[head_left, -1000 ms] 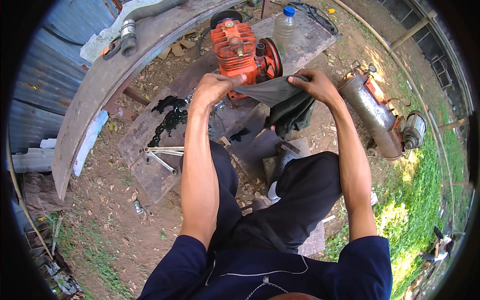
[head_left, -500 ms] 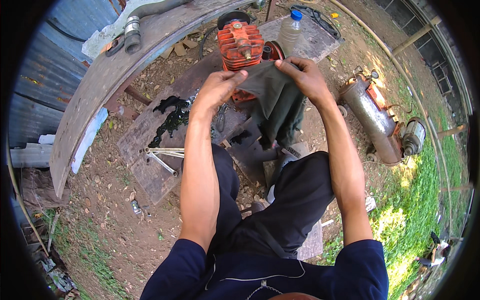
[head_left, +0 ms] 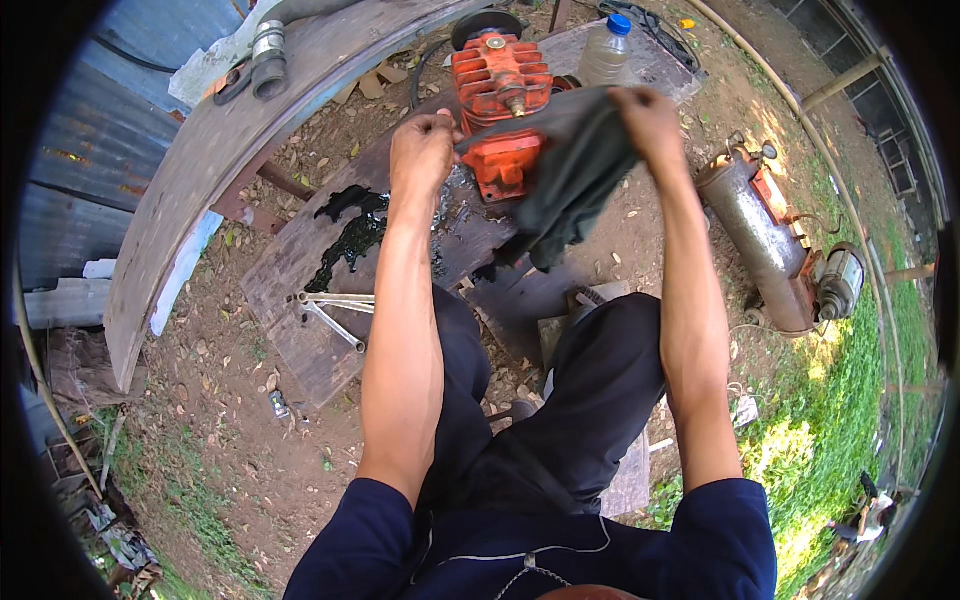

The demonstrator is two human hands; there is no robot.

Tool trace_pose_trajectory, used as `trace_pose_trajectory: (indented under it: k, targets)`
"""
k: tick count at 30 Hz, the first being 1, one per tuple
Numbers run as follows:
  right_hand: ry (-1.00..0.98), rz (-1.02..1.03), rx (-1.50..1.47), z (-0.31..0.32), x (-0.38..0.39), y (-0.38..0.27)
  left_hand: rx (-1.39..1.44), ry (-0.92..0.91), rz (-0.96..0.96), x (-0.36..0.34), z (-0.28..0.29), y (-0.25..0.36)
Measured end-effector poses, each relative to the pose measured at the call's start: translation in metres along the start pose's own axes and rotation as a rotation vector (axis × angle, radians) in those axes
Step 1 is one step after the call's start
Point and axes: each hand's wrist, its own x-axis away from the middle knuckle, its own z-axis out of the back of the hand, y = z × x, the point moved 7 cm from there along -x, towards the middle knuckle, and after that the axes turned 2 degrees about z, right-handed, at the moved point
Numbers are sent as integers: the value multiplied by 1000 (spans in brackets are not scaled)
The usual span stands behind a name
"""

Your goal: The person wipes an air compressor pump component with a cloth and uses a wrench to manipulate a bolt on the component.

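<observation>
I have a dark grey-green cloth (head_left: 575, 195) stretched between both hands over the front of an orange, finned compressor head (head_left: 500, 75). My left hand (head_left: 422, 158) pinches one end of it, just left of the compressor. My right hand (head_left: 650, 130) grips it higher up on the right, slightly blurred, with the bulk hanging below. The compressor sits on a weathered wooden board (head_left: 280, 270) beside a dark oily spill (head_left: 345, 245). Several open-end wrenches (head_left: 330, 320) lie near the board's left edge. A plastic bottle with a blue cap (head_left: 605, 55) stands behind the compressor on the right.
A curved wooden bench (head_left: 165, 215) runs along the left, carrying a pipe fitting (head_left: 268, 70), before corrugated metal sheets (head_left: 95, 145). On the right, a rusty metal tank with gauge and motor (head_left: 750, 230) lies on dirt beside grass. Cables (head_left: 670, 40) lie behind the bottle.
Both my hands have risen, the right moving farther up and rightward with the cloth. The cloth has lifted and swung, uncovering more of the compressor's lower front.
</observation>
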Motion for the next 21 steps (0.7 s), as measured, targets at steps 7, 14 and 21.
trace_pose_trajectory:
  k: [7,14,21]
  targets:
    - [-243,122,-40,11,18,1,-38,-105,55,12,2,10]
    - [-443,291,-265,-25,46,-37,-415,-395,132,21,-23,-9]
    - [-367,237,-457,-10,41,-34,-117,-384,119,17,-13,-7]
